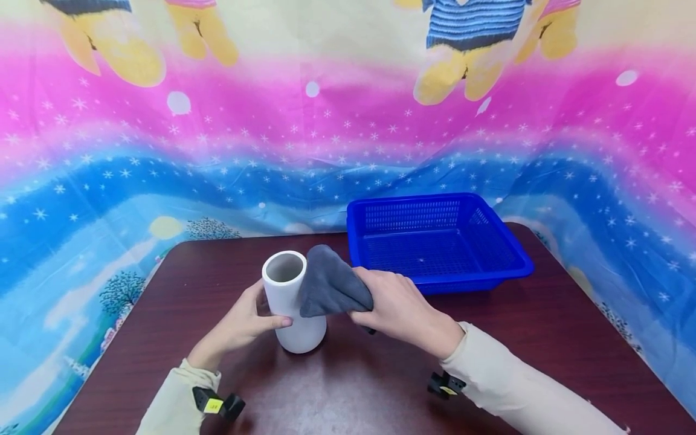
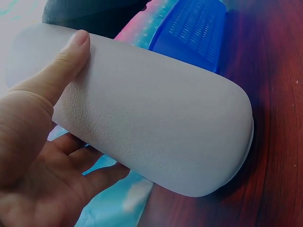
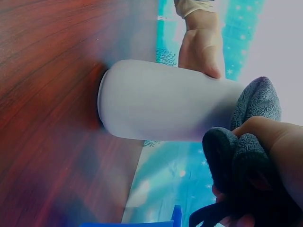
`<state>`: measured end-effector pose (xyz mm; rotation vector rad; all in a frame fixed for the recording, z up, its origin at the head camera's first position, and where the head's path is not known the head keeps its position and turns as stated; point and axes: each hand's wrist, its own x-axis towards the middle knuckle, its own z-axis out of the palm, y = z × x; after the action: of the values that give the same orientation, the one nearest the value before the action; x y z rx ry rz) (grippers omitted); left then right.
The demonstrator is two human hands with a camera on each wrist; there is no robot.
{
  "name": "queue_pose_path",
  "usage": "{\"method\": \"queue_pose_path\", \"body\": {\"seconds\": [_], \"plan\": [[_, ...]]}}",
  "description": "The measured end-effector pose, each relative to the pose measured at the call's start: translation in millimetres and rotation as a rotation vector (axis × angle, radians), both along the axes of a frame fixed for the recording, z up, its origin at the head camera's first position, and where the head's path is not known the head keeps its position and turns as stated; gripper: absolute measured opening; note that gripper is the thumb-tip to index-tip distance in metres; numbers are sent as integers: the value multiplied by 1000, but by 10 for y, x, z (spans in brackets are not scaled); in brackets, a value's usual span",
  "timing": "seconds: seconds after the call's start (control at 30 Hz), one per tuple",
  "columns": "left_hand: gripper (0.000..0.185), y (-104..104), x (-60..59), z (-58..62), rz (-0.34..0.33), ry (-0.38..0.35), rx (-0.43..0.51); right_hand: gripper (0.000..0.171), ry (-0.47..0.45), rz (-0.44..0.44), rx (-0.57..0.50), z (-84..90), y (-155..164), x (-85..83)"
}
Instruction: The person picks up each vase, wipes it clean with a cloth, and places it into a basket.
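A white matte vase (image 1: 291,299) stands upright on the dark wooden table (image 1: 370,386), mouth open at the top. My left hand (image 1: 243,324) grips its left side, thumb across the front; the left wrist view shows the thumb (image 2: 57,75) and fingers wrapped round the vase (image 2: 156,123). My right hand (image 1: 399,308) holds a dark grey cloth (image 1: 330,284) and presses it against the vase's upper right side near the rim. In the right wrist view the bunched cloth (image 3: 246,156) sits in my fingers beside the vase (image 3: 165,101).
A blue plastic mesh basket (image 1: 519,251) stands behind my right hand at the table's back right, nothing in it. A colourful cartoon sheet (image 1: 163,151) hangs behind and around the table. Bare tabletop lies in front of both hands.
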<state>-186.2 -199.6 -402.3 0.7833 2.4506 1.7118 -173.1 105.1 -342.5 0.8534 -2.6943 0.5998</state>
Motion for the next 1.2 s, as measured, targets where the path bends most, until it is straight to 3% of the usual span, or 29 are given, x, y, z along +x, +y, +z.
{"method": "queue_pose_path", "body": {"seconds": [1.2], "plan": [[76, 7, 8, 11, -1, -22, 13, 31, -46, 8, 75, -168, -106, -27]]}}
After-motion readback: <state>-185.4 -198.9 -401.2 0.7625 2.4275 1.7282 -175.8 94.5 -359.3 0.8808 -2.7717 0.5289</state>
